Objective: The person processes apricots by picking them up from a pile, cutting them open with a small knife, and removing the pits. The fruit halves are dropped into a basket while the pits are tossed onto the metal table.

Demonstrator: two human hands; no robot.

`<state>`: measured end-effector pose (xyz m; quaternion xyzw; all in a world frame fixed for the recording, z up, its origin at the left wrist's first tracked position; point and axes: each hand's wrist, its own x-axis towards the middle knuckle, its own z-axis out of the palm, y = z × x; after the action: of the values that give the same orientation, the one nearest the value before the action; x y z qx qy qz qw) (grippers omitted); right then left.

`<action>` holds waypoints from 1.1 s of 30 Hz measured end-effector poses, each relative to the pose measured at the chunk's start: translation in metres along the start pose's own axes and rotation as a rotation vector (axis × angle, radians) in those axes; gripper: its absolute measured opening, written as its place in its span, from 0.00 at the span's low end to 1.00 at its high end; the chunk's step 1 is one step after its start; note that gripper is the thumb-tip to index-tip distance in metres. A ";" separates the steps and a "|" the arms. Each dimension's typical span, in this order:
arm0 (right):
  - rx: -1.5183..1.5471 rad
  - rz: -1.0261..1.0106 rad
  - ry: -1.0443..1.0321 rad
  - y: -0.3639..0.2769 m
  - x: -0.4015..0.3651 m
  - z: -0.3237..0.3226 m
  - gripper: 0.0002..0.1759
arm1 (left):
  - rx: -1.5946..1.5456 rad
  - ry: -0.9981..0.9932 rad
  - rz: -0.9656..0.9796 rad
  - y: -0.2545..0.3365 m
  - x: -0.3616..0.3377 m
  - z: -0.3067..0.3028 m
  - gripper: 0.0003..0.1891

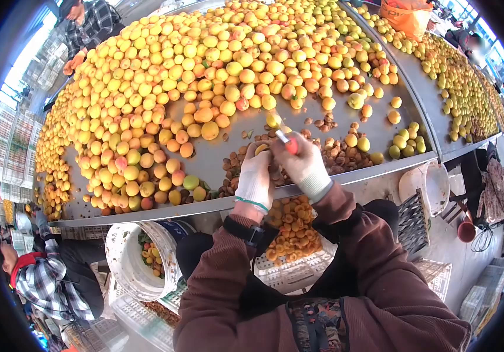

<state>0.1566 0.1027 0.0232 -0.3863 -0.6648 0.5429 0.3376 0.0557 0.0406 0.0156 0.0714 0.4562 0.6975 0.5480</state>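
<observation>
My left hand, in a white glove, is closed around an apricot, mostly hidden by the fingers. Close beside it, my gloved right hand grips a small red-handled knife whose pale blade points up and left. Both hands are over the near edge of the metal table. Brown apricot pits are heaped around them. Whole yellow-orange apricots cover much of the tabletop. Below my hands, halved apricots fill a white plastic crate.
A white bucket with some fruit inside stands at lower left. Another white bucket is at right. A raised metal divider separates a second fruit-covered table. Other people are at left; an orange bag sits at far right.
</observation>
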 end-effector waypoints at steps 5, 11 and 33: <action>-0.103 -0.058 0.108 0.023 0.015 -0.010 0.11 | 0.058 0.021 0.080 0.002 0.002 -0.011 0.14; -0.156 0.075 0.102 0.001 0.023 -0.025 0.12 | 0.192 0.171 0.287 0.012 0.017 -0.022 0.13; 0.158 0.056 -0.431 -0.019 0.003 -0.030 0.20 | -0.285 -0.413 -0.132 0.007 -0.023 -0.024 0.18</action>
<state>0.1786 0.1174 0.0478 -0.2520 -0.6661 0.6724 0.2018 0.0453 0.0079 0.0166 0.1045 0.2355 0.6880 0.6784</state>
